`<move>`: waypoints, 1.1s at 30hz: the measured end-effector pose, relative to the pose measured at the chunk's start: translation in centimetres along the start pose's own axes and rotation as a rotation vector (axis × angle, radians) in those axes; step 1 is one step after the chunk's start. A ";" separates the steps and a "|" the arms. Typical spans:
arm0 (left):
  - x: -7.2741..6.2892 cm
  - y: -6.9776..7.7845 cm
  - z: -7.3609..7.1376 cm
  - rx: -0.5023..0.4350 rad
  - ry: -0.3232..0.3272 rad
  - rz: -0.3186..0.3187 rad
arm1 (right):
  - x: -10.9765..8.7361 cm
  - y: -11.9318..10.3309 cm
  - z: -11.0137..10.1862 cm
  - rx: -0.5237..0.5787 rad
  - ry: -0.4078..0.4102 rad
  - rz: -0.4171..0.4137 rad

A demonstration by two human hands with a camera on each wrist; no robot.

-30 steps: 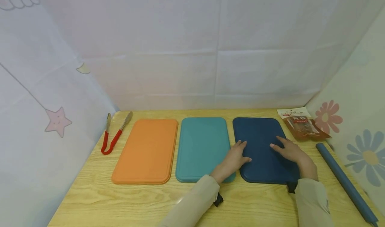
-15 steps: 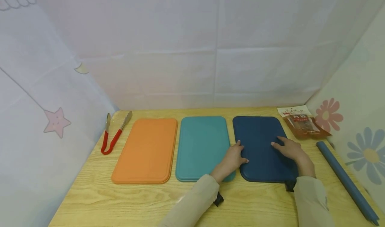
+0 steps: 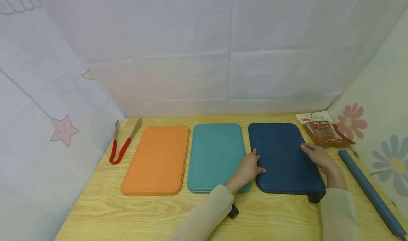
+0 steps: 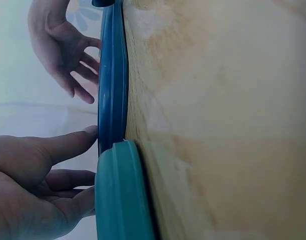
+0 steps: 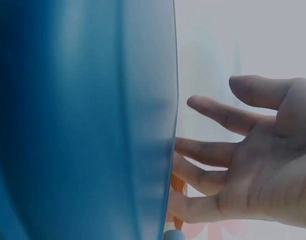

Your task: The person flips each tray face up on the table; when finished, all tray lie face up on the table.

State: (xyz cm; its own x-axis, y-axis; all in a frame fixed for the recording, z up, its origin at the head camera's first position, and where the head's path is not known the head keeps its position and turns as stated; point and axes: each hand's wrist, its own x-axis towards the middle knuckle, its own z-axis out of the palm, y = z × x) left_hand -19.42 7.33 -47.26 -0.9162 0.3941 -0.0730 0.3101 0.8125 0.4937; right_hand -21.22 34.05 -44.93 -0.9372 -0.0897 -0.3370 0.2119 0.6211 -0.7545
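A dark blue flat rectangular box (image 3: 280, 156) with rounded corners lies on the table, its rim showing side-on in the left wrist view. At its left edge is my left hand (image 3: 248, 168), thumb tip on the dark blue rim and fingers spread over the gap beside the teal box (image 3: 215, 152). My right hand (image 3: 320, 157) is at the right edge of the dark blue box. Its fingers are spread and loosely bent in the right wrist view, some fingertips right at the rim. Neither hand grips anything.
An orange flat box (image 3: 156, 159) lies left of the teal one. Red-handled tongs (image 3: 122, 149) rest at the far left. A brown food packet (image 3: 325, 129) sits at the back right, with a long blue-grey roll (image 3: 371, 191) along the table's right side.
My right hand has moved right, from over the dark blue box to its right edge. The left hand stays at the left edge with little movement. The boxes keep their places.
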 end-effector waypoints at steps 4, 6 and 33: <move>0.0 -0.1 0.0 0.003 0.006 0.010 | 0.0 0.7 -0.5 0.076 0.005 -0.008; -0.1 -0.1 -0.1 0.003 0.002 0.015 | -0.2 1.0 -0.8 0.123 -0.014 0.005; -0.1 -0.7 -0.6 -0.182 0.001 -0.026 | -3.4 2.1 -4.7 0.333 -0.042 -0.339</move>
State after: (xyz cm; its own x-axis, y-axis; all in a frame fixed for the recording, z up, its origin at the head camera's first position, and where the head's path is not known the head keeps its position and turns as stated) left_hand -19.65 6.47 -47.11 -0.9236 0.3733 -0.0874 0.2349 0.7311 0.6406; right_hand -18.87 39.29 -42.69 -0.9582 -0.2803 -0.0581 -0.0202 0.2686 -0.9630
